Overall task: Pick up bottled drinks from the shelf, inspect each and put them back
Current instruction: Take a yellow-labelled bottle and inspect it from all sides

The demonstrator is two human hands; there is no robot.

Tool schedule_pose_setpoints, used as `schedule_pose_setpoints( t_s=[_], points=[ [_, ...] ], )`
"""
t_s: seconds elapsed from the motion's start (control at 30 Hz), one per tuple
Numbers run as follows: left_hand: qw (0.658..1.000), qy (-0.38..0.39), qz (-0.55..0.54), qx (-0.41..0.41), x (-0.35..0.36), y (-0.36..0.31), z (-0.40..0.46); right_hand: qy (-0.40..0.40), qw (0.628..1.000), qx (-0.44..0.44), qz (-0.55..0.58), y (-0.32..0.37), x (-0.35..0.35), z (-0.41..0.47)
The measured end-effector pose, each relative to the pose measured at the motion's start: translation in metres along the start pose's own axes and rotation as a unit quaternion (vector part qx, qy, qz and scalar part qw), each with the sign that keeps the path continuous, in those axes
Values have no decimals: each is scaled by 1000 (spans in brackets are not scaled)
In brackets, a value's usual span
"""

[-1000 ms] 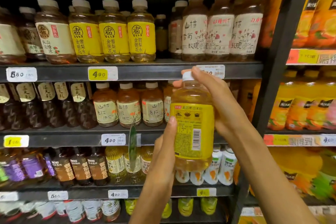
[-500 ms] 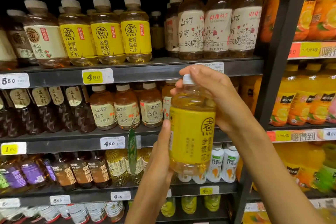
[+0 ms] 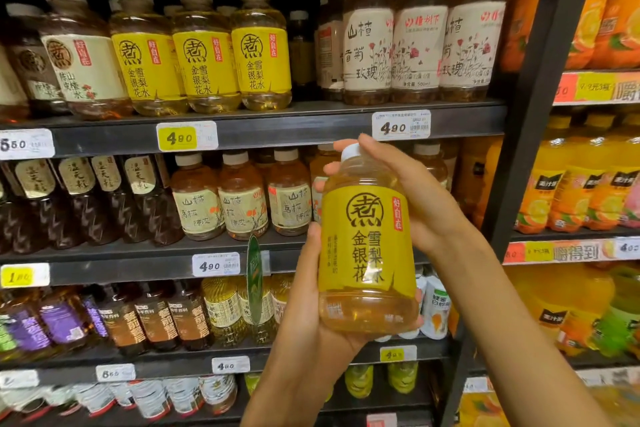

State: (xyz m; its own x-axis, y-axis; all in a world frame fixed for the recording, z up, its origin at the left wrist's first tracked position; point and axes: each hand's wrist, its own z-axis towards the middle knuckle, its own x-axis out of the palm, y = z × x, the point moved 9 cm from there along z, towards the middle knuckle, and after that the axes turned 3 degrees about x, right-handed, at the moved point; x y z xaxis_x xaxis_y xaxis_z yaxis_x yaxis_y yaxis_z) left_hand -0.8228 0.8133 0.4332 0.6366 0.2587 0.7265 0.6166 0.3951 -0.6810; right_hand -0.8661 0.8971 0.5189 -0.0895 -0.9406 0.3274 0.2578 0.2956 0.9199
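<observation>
Yellow-label bottle [image 3: 367,239] held upright in front of the shelf [image 3: 294,130], front label facing the person. Left hand [image 3: 311,315] cups its base, thumb up the left side. Right hand [image 3: 415,198] wraps the shoulder and white cap from behind. Three matching bottles [image 3: 204,55] stand above-left of both hands.

Yellow-labelled bottle [image 3: 367,239]: a clear plastic bottle of pale amber drink with a white cap, held upright and slightly tilted in front of the shelf [image 3: 277,130], its label front with black characters and a red strip turned toward the camera. Its base is cupped by the left hand [image 3: 311,315] and its cap and shoulder are gripped by the right hand [image 3: 415,198]. Three matching yellow bottles [image 3: 204,52] are stood upright in a row on the upper shelf.
</observation>
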Motion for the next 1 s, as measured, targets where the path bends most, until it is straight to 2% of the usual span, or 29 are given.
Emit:
schedule_pose_setpoints(
  t_s=[0.1,0.23,0.33,0.4,0.5,0.53,0.7,0.87,1.0],
  points=[
    [999,32,-29,-32,2,8,-7,-29,999,26,33,-9,-8,-1],
    [997,58,-44,-35,12,4,-11,-86,992,78,54,-27,-19,-5],
    [998,27,-55,-18,12,-3,-10,-98,987,106,74,-40,-19,-9],
    [995,44,-87,-12,20,-7,-11,-102,986,108,76,-45,-22,-8],
    [998,-45,-51,9,2,-12,-7,-91,989,93,75,-47,-23,-5],
    [998,-45,-50,9,2,-13,-5,-87,989,97,74,-49,-21,-5],
    [998,26,-41,-27,6,-2,-23,-90,981,146,90,-61,-16,-8],
    [997,37,-49,-52,5,6,-26,-62,994,73,57,-34,-10,-7],
    [999,-39,10,2,-13,-2,-20,-34,999,-34,5,-2,2,-11]
  ],
)
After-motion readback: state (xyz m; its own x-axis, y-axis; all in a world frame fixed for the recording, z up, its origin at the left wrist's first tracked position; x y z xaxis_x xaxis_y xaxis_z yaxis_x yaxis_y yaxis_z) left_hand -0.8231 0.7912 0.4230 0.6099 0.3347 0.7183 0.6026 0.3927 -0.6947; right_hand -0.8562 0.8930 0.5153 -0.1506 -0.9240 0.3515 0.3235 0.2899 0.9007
